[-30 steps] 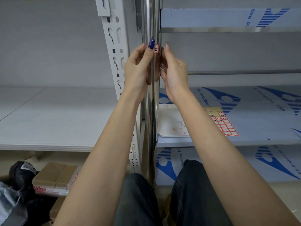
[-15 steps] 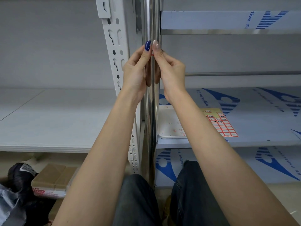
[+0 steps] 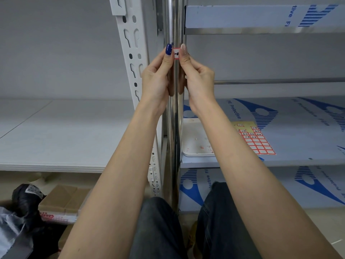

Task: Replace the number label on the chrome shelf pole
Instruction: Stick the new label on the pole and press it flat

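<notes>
Left hand, right hand clasping the chrome pole, thumbs pinning the number label on, seemingly only smoothing remains.

The label sits on the pole between left hand and right hand.

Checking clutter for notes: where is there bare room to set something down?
The white shelf left of the slotted upright is bare; so is the filmed shelf right of the label sheet. Crowded: tray by the pole.

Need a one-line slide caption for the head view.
Left hand and right hand hold a red-bordered label against the chrome pole, thumbs at its edges.
</notes>
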`<state>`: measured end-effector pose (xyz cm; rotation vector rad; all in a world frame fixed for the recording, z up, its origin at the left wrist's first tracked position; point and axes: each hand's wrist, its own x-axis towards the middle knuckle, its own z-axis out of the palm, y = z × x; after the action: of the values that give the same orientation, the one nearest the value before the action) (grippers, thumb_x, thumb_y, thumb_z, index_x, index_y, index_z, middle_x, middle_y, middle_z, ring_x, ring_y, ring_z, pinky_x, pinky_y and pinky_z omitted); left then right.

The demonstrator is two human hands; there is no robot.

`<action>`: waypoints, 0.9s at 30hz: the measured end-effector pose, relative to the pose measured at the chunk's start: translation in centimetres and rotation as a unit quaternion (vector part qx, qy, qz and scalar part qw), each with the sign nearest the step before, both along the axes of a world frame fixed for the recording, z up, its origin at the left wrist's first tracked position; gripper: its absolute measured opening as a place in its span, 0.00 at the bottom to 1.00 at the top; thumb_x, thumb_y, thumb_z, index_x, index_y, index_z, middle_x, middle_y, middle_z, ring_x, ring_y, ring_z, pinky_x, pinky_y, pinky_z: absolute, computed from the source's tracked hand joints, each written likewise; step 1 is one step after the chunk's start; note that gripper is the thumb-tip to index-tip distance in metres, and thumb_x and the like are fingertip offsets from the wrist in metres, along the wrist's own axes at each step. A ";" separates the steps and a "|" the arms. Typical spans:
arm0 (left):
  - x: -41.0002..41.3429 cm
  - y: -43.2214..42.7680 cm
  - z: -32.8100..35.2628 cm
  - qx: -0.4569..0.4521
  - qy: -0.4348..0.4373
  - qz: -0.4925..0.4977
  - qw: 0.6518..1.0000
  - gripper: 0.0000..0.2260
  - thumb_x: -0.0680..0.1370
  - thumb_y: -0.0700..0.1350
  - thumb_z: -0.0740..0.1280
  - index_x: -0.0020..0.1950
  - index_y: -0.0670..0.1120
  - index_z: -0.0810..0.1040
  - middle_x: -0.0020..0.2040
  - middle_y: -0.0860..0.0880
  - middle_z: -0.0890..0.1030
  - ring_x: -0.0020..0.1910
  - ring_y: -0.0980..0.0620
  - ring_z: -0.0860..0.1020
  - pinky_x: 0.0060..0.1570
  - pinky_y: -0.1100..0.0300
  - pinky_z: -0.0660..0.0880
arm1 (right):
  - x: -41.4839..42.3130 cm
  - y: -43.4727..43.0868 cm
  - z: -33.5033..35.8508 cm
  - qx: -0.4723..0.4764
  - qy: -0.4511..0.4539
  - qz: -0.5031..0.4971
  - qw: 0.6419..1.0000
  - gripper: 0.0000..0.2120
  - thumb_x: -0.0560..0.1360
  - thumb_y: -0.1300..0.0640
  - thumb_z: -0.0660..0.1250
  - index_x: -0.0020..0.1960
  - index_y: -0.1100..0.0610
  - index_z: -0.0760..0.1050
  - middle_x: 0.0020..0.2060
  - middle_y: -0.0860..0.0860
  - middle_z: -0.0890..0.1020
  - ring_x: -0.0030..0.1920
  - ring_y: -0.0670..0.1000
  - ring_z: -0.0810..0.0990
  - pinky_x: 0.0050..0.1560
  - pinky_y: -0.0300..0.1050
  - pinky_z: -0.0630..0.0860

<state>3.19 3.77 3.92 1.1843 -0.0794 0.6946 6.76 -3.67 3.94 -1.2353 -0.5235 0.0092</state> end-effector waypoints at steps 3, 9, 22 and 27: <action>0.1 0.0 -0.3 0.015 -0.004 -0.004 1.000 0.12 0.82 0.46 0.58 0.47 0.45 0.79 0.28 0.52 0.74 0.25 0.56 0.71 0.22 0.64 0.64 | 0.1 0.1 -0.1 0.009 0.010 0.007 1.000 0.11 0.76 0.49 0.67 0.49 0.55 0.83 0.37 0.47 0.85 0.43 0.46 0.84 0.49 0.42 0.80; 0.3 0.2 -0.3 -0.014 -0.001 0.002 1.000 0.12 0.81 0.46 0.60 0.45 0.46 0.81 0.31 0.50 0.76 0.28 0.57 0.74 0.27 0.64 0.69 | 0.6 0.2 -0.1 0.001 0.008 -0.002 1.000 0.12 0.76 0.48 0.67 0.50 0.54 0.84 0.38 0.48 0.86 0.44 0.47 0.84 0.53 0.45 0.80; 0.1 -0.5 -0.6 -0.022 0.004 0.012 1.000 0.14 0.83 0.47 0.57 0.43 0.44 0.78 0.28 0.50 0.75 0.24 0.52 0.70 0.21 0.65 0.64 | 0.9 0.0 -0.5 -0.004 0.026 0.013 1.000 0.16 0.79 0.49 0.61 0.50 0.60 0.82 0.37 0.50 0.83 0.40 0.47 0.82 0.45 0.42 0.78; 0.3 -0.5 -1.3 0.051 -0.023 0.029 0.998 0.11 0.77 0.45 0.65 0.57 0.42 0.76 0.33 0.47 0.71 0.27 0.50 0.66 0.24 0.62 0.60 | 0.6 -0.1 -0.4 0.017 0.038 0.032 0.999 0.13 0.80 0.53 0.61 0.45 0.55 0.82 0.42 0.53 0.83 0.45 0.49 0.81 0.52 0.46 0.76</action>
<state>3.49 3.22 2.64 1.2736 -0.1197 0.7767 7.32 -3.80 3.52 -1.1798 -0.4953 0.1012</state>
